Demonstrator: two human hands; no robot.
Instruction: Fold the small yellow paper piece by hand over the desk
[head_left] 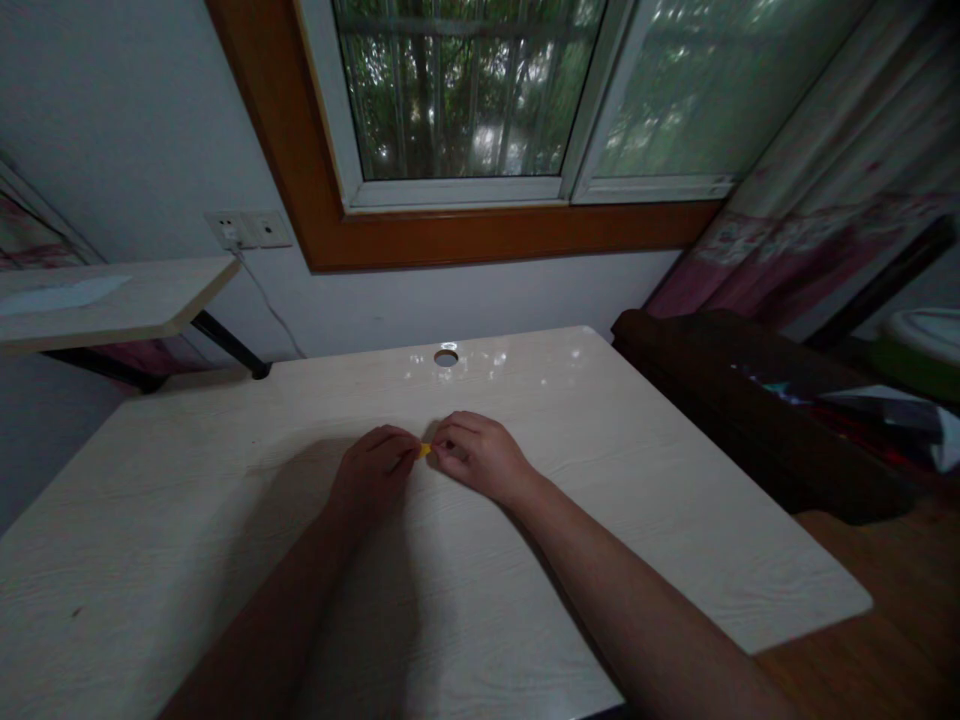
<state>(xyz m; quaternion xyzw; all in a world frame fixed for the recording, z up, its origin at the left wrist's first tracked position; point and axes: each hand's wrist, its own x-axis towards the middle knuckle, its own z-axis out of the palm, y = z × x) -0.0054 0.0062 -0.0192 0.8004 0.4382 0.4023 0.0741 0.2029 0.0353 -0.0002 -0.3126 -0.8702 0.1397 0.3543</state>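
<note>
A small yellow piece (425,450) shows between my two hands, over the middle of the pale wood-grain desk (637,480). It is too small for me to tell its kind. My left hand (379,460) pinches its left end between thumb and fingers. From the other side, my right hand (476,452) pinches the right end. Both hands are close to the desk top, and the fingers cover most of the piece.
A round cable hole (446,357) sits near the desk's back edge. At left stands a raised shelf (172,310) on black legs. Behind are a wall socket (249,230) with a white cable and a window (465,100). Dark wooden furniture (720,400) borders the right side.
</note>
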